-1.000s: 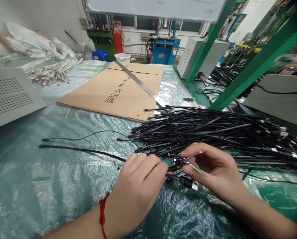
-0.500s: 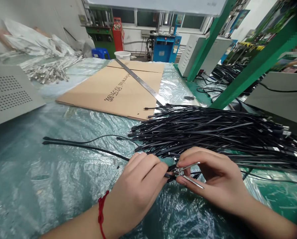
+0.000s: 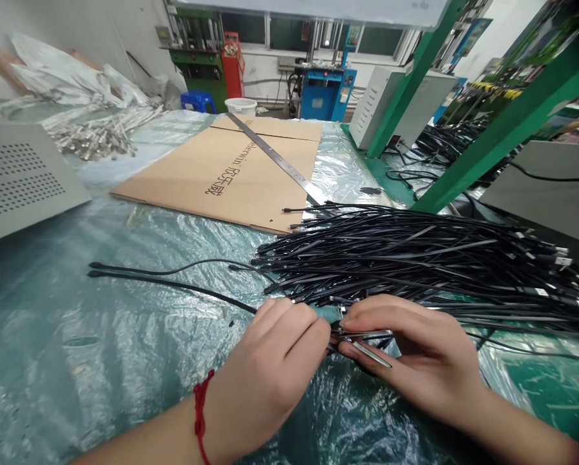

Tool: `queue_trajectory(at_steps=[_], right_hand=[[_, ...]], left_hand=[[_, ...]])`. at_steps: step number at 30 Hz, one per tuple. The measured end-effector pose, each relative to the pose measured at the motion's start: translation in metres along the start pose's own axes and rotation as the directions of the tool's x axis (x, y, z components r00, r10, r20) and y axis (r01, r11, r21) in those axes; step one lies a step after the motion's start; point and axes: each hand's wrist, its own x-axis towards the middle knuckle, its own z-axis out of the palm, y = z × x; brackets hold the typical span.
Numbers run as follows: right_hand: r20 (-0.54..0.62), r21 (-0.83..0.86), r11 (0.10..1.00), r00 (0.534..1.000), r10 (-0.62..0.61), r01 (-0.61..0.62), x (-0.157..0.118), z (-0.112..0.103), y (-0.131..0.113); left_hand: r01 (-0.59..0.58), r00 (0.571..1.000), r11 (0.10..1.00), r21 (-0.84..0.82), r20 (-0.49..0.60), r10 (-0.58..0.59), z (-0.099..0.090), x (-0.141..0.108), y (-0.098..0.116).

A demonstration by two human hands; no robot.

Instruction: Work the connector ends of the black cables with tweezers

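My left hand (image 3: 280, 361), with a red cord bracelet at the wrist, is closed around black cables (image 3: 212, 294) whose far ends stretch out to the left on the sheet. Thumb and forefinger of my right hand (image 3: 415, 349) pinch a small silver nail clipper (image 3: 371, 352), its two metal levers pointing right. The clipper's jaws meet the cable ends at the fingertips of my left hand. Exactly what lies between the jaws is hidden. Just beyond both hands lies a large bundle of black cables (image 3: 391, 252), some with light connector tips.
A flat cardboard sheet (image 3: 183, 174) lies ahead with a steel ruler (image 3: 274, 155) across it. Perforated grey casing (image 3: 28, 187) stands at left, near a pile of silvery parts (image 3: 95, 135). A green post (image 3: 507, 129) slants at right. Plastic sheeting (image 3: 139, 361) covers the table.
The clipper's levers have been squeezed closer together between my right thumb and forefinger. My left hand keeps its hold on the cables, and the view has shifted slightly.
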Motion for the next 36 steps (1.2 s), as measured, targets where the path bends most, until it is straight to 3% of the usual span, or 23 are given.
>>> queue_trajectory(at_steps=[5,11,15,19,23,26,29,32,34,36], right_hand=[[0.028,-0.085,0.994,0.998,-0.061,0.063,-0.001,-0.001,-0.004],[0.029,-0.087,0.992,0.996,-0.087,0.089,-0.004,0.000,-0.004],[-0.067,-0.043,0.994,0.993,0.102,-0.105,-0.004,0.000,0.002],[0.010,0.054,0.944,0.946,0.324,-0.324,0.001,0.002,0.006],[0.089,0.370,0.781,0.856,0.510,-0.504,0.007,0.004,0.006],[0.149,0.436,0.712,0.824,0.546,-0.551,0.009,0.004,0.005],[0.024,0.254,0.849,0.880,0.474,-0.464,0.005,0.004,0.006],[-0.116,0.034,0.974,0.967,0.226,-0.224,-0.001,0.003,0.005],[-0.114,-0.034,0.997,0.992,0.062,-0.066,-0.004,0.002,0.002],[-0.075,-0.051,0.999,0.997,-0.022,0.019,-0.005,0.002,-0.001]], left_hand=[[-0.059,0.998,0.996,0.073,-0.004,0.060,0.000,-0.001,0.000],[-0.024,1.000,0.999,0.033,0.019,0.023,0.000,0.000,-0.001],[-0.016,0.998,1.000,0.026,-0.066,0.018,-0.002,0.003,0.001],[0.013,0.996,1.000,0.026,-0.087,-0.011,-0.002,0.004,0.001],[-0.016,0.995,0.996,0.089,-0.093,0.024,-0.004,0.003,-0.001],[-0.053,0.992,0.985,0.167,-0.102,0.071,-0.006,0.004,-0.003],[-0.076,0.988,0.973,0.218,-0.118,0.103,-0.007,0.006,-0.004],[-0.085,0.987,0.969,0.232,-0.116,0.114,-0.008,0.007,-0.002],[-0.089,0.987,0.972,0.219,-0.109,0.115,-0.008,0.007,-0.001],[-0.092,0.987,0.974,0.206,-0.108,0.116,-0.008,0.006,-0.001]])
